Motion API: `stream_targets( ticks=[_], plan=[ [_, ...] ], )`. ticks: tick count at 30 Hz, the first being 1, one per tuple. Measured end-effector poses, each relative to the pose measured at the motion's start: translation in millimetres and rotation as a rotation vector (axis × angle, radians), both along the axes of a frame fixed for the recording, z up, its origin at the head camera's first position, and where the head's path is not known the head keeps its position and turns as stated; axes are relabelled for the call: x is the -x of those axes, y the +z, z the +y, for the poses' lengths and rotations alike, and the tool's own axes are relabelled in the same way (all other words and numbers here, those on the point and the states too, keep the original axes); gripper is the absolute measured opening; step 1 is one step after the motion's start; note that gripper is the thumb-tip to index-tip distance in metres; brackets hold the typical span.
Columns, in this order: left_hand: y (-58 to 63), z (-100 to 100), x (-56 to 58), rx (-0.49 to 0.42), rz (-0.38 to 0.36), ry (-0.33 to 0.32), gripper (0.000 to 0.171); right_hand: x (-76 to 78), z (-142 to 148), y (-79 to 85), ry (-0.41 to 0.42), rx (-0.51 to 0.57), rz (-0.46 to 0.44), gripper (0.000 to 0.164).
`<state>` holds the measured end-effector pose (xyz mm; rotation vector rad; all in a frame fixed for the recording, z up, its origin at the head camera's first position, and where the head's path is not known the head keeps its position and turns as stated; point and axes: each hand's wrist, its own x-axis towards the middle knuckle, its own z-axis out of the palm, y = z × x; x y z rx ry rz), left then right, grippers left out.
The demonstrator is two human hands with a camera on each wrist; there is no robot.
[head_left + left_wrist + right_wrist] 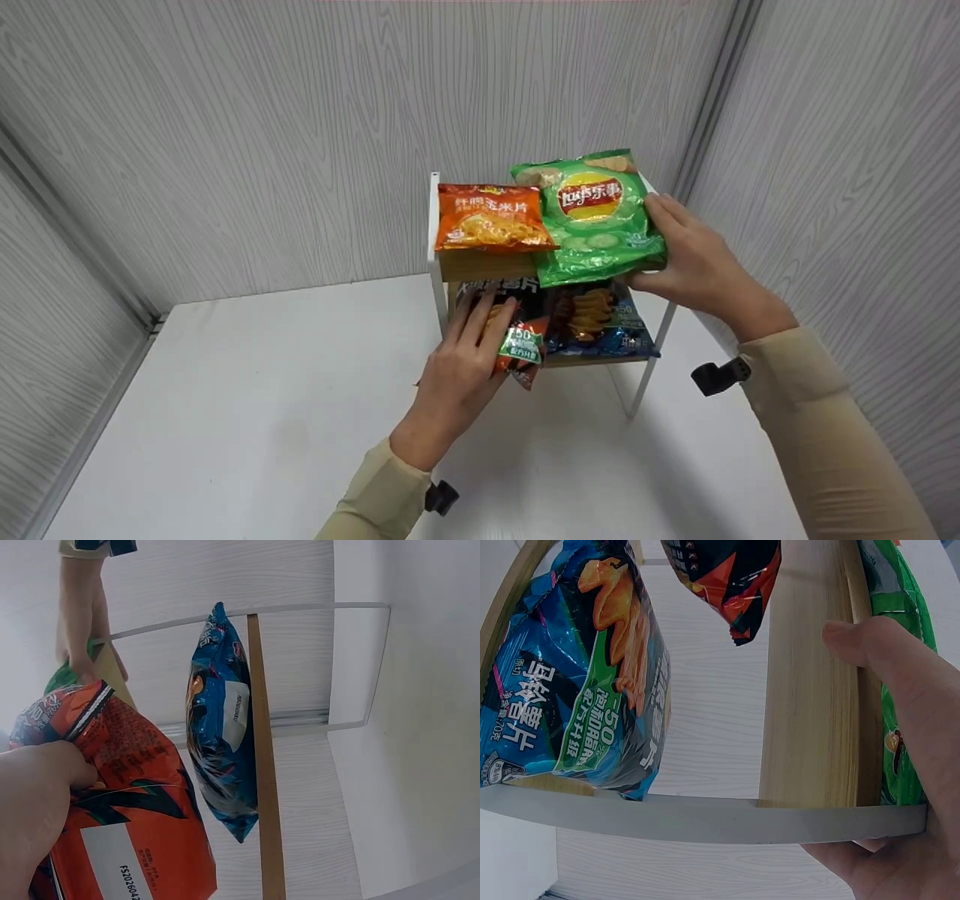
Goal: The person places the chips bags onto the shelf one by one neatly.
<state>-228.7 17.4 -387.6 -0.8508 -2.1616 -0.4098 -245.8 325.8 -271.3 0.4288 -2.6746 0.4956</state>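
My left hand (461, 371) holds a red-and-black chip bag (525, 330) at the left of the rack's lower shelf. Its fingers lie over the bag's front, while the thumb presses the red back (142, 765) in the left wrist view. At the upper right, my right hand (697, 259) grips the side of the shelf rack (817, 817), thumb against the upper board's underside. Beside its fingers, a green chip bag (592, 225) leans on the upper shelf. A blue chip bag (600, 322) stands to the right on the lower shelf.
An orange corn chip bag (495, 217) sits on the upper shelf, left of the green one. The rack stands on a white table (300, 390) with thin metal legs. Grey wood-grain panels (300, 135) enclose the back and sides.
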Motion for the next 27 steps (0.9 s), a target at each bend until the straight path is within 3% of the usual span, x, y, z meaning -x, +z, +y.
stream_targets(
  ticks=[12, 21, 27],
  plan=[
    [6.7, 18.1, 15.2, -0.048, -0.050, 0.070, 0.079, -0.2, 0.9, 0.7, -0.014, -0.004, -0.023, 0.107],
    [5.7, 27.0, 29.5, -0.084, -0.225, 0.036, 0.084, 0.1, 2.3, -0.1, -0.007, 0.001, -0.006, 0.104],
    [0.2, 31.1, 36.6, -0.079, -0.275, 0.061, 0.085, 2.2, 1.0, -1.1, 0.012, 0.007, 0.005, 0.102]
  ],
)
